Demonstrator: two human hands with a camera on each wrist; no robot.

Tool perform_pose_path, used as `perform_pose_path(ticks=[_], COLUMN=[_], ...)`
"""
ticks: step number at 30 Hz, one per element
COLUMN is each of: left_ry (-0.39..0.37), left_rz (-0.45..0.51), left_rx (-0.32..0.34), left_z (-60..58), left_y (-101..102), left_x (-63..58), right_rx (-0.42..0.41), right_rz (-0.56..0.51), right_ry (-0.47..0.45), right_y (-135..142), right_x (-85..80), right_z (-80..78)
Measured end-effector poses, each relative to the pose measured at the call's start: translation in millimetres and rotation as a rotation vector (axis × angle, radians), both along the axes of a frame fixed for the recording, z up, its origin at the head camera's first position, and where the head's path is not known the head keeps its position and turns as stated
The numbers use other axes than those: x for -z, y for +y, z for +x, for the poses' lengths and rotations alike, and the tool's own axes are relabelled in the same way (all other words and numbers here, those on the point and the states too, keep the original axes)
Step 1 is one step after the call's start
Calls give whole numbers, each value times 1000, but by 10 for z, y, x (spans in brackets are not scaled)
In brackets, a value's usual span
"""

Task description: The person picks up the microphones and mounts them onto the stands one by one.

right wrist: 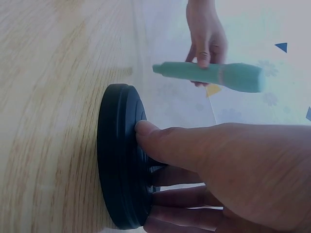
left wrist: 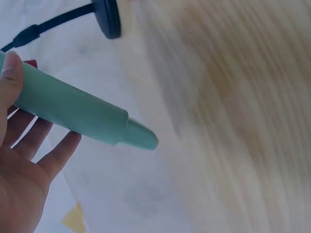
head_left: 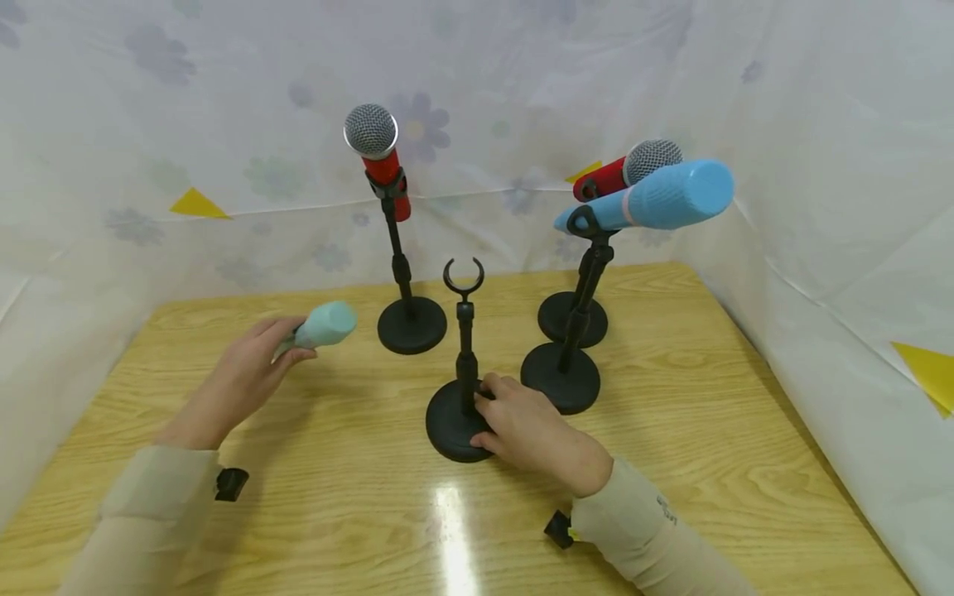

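My left hand pinches a mint-green microphone between thumb and fingers, holding it above the table's left side. In the left wrist view, the microphone's smooth body tapers to a narrow tail. A black desktop microphone stand with a vacant C-shaped clip stands upright mid-table. On its round base rests my right hand, gripping near the foot of the pole. The right wrist view shows my thumb on the base, the other fingers partly hidden beyond it.
Behind, a stand bears a red microphone with a silver mesh head. To the right, another stand holds a blue microphone, partly covering a second red one on its stand. Flowered sheeting surrounds the wooden table.
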State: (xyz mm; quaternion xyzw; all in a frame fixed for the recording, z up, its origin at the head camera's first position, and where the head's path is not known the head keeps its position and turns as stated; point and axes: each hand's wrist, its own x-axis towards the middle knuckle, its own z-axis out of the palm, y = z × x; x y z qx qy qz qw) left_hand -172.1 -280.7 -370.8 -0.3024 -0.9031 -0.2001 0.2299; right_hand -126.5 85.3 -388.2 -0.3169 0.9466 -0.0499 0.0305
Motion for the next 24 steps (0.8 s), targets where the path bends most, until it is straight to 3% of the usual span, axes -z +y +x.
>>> perform_pose_path(ticks=[7,14,24], left_ry=[-103,-214,-297], left_rz=[92,247,408], left_rx=[8,25,165], left_z=[-14,-82,-162], left_y=[257,565,1045], left_x=[-150,-228,-428], right_rx=[-6,0,-2], right_rz=[5,16,0], right_ry=[27,14,25], right_y=[-4,-4,3], right_x=[-2,-2,13], right_z=[2,12,13])
